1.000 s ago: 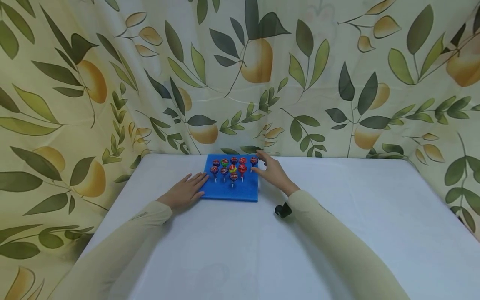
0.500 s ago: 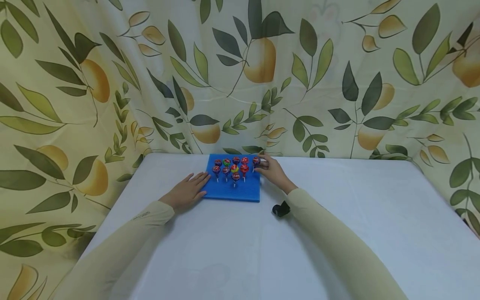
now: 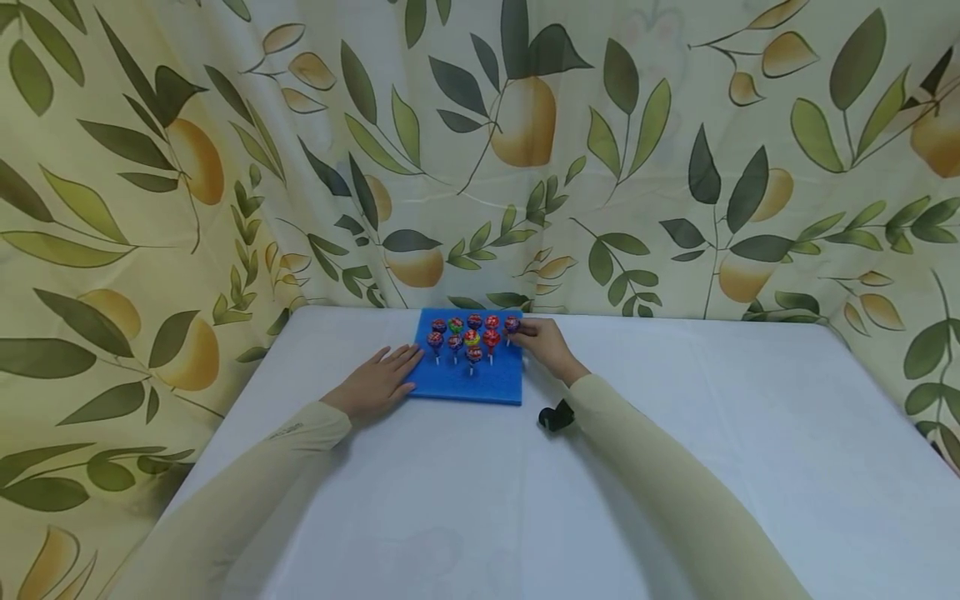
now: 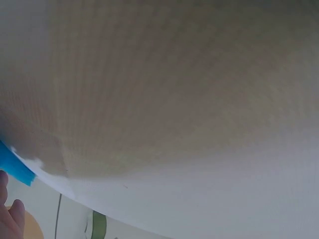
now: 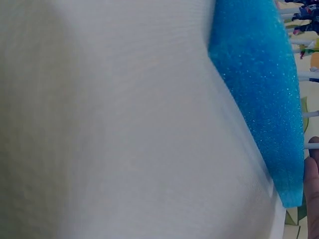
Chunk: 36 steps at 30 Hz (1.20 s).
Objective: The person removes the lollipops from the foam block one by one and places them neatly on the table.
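Note:
A blue foam board (image 3: 468, 388) lies near the table's far edge, with several wrapped lollipops (image 3: 472, 337) standing in it by their white sticks. At its back right corner my right hand (image 3: 551, 346) pinches a dark-wrapped lollipop (image 3: 512, 323). Close to the board's side in the right wrist view, fingers (image 5: 312, 186) meet a white stick (image 5: 311, 146). My left hand (image 3: 377, 385) rests with straight fingers on the board's left edge. Only the fingertips (image 4: 15, 215) of that hand show at the left wrist view's lower left corner.
A white cloth covers the table (image 3: 420, 500). Beside the right cuff is a small black object (image 3: 556, 416), apparently the wrist camera. Behind the table hangs a curtain (image 3: 637, 192) printed with leaves and fruit.
The right hand's fingers have closed from a spread pose onto the back right lollipop. The left hand stays on the board. The whole view has drifted slightly.

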Each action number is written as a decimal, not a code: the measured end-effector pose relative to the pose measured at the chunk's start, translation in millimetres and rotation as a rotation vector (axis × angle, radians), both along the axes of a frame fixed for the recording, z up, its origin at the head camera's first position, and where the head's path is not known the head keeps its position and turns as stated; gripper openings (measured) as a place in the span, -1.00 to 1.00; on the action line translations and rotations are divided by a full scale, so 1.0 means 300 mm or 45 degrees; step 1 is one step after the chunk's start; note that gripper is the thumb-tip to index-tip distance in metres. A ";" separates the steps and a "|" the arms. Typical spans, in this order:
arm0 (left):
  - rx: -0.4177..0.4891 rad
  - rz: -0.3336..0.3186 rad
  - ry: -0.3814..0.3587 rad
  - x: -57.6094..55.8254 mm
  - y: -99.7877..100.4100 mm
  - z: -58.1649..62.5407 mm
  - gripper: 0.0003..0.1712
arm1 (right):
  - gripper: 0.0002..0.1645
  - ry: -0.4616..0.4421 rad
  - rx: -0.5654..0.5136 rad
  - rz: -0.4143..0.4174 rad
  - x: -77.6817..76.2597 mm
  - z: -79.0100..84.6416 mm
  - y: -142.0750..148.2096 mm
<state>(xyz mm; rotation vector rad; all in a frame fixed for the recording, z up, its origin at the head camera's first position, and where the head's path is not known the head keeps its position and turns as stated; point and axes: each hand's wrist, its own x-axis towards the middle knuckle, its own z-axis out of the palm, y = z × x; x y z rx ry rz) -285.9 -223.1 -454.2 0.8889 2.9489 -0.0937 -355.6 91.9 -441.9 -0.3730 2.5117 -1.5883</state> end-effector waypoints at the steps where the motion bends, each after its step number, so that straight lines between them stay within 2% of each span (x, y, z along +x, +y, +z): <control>1: 0.004 0.000 -0.007 0.000 0.003 0.000 -0.28 | -0.60 -0.009 0.002 -0.009 0.000 0.000 0.003; 8: 0.015 -0.020 -0.014 0.004 0.020 0.001 -0.28 | -0.62 -0.035 -0.076 -0.033 0.008 0.008 0.025; 17: -0.010 -0.025 -0.019 -0.006 0.035 0.001 -0.28 | -0.66 -0.053 -0.141 -0.062 0.018 0.064 0.065; 31: -0.004 0.004 -0.002 0.010 0.024 0.011 -0.28 | -0.69 -0.049 -0.120 -0.062 0.102 0.149 0.191; 36: -0.001 0.017 -0.002 0.015 0.014 0.015 -0.28 | -0.65 -0.120 -0.010 -0.130 0.138 0.152 0.236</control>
